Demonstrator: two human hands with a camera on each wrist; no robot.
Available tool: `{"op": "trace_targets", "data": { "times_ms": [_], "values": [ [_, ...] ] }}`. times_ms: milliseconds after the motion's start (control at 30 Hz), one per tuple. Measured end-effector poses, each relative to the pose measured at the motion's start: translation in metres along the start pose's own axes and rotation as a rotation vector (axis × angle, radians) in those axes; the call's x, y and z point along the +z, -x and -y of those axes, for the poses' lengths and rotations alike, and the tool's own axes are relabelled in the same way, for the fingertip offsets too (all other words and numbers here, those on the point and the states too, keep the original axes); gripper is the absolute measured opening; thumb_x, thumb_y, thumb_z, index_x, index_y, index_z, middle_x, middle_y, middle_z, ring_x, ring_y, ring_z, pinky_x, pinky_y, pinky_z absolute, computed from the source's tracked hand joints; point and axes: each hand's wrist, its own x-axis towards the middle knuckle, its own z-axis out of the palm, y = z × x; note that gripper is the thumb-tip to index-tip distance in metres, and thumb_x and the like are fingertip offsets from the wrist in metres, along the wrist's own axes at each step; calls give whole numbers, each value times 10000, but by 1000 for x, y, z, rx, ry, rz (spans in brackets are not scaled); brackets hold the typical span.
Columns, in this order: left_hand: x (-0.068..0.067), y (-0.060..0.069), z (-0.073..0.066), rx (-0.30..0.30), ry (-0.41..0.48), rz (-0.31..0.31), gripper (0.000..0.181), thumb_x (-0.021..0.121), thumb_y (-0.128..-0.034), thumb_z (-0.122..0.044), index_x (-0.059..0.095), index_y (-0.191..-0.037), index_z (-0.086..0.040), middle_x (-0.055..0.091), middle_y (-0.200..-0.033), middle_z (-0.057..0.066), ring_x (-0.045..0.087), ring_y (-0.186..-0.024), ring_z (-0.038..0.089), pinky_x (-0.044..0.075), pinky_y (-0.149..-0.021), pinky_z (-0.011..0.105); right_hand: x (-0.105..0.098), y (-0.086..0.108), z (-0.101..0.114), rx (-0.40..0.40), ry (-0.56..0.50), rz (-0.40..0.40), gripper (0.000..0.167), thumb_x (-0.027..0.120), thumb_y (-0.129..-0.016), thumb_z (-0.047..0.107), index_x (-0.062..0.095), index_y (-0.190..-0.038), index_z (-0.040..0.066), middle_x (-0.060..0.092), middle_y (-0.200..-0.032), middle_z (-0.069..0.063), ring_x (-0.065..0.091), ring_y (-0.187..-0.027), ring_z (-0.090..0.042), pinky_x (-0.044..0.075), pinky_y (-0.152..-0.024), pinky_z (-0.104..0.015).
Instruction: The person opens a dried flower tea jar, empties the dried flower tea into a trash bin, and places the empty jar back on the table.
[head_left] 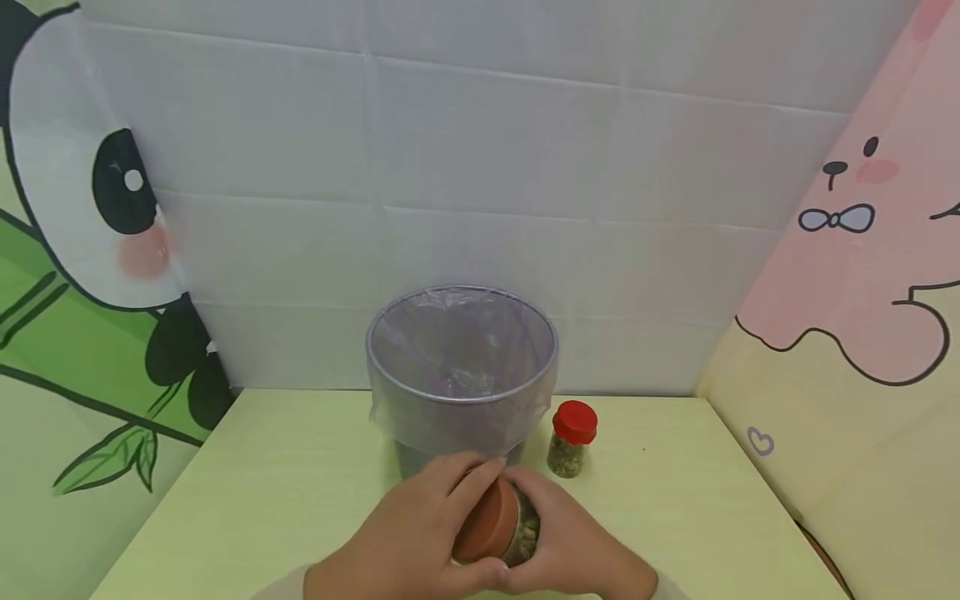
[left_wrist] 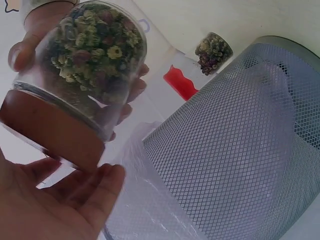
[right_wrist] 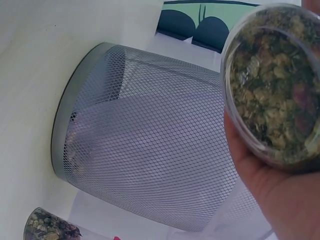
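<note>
A clear jar of dried flower tea point(left_wrist: 95, 50) with a brown-orange lid point(head_left: 487, 523) is held tilted above the table, just in front of the mesh bin. My right hand point(head_left: 573, 537) grips the jar's body. My left hand point(head_left: 408, 529) spans the lid, its fingers over the top and its thumb below. In the left wrist view the left fingertips meet the lid's edge. Through the jar's base in the right wrist view, pale buds and some reddish petals show. Part of the lid is hidden behind the left fingers.
The grey mesh bin point(right_wrist: 150, 135), lined with a thin translucent bag point(head_left: 480, 350), stands behind my hands. A smaller jar with a red lid point(head_left: 574, 421) and dried flowers inside stands right of it. Cartoon-printed walls border the pale yellow table point(head_left: 675, 500).
</note>
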Motion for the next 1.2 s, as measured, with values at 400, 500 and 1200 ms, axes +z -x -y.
{"op": "trace_targets", "data": {
  "times_ms": [400, 500, 1200],
  "values": [
    [-4, -5, 2, 476, 88, -40, 741, 657, -968, -535, 458, -1546, -116, 446, -1534, 72, 449, -1393, 215, 360, -1144, 315, -7, -4, 4, -114, -358, 284, 876, 859, -838, 215, 372, -1565, 164, 544, -1467, -73, 584, -1275, -276, 450, -1087, -390],
    [1, -5, 3, 520, 31, -79, 712, 627, -984, -545, 489, -1516, -92, 465, -1512, 88, 466, -1373, 228, 365, -1140, 323, -6, -4, 5, -98, -408, 299, 867, 845, -847, 214, 372, -1571, 157, 546, -1469, -88, 582, -1279, -290, 443, -1095, -399],
    [9, -6, 4, 376, 83, -238, 566, 618, -1004, -433, 573, -1431, -64, 582, -1317, 48, 577, -1154, 161, 485, -984, 286, 5, 0, 12, 39, -516, 202, 768, 850, -813, 149, 484, -1487, 164, 605, -1373, -133, 617, -1199, -353, 501, -1024, -420]
  ]
}}
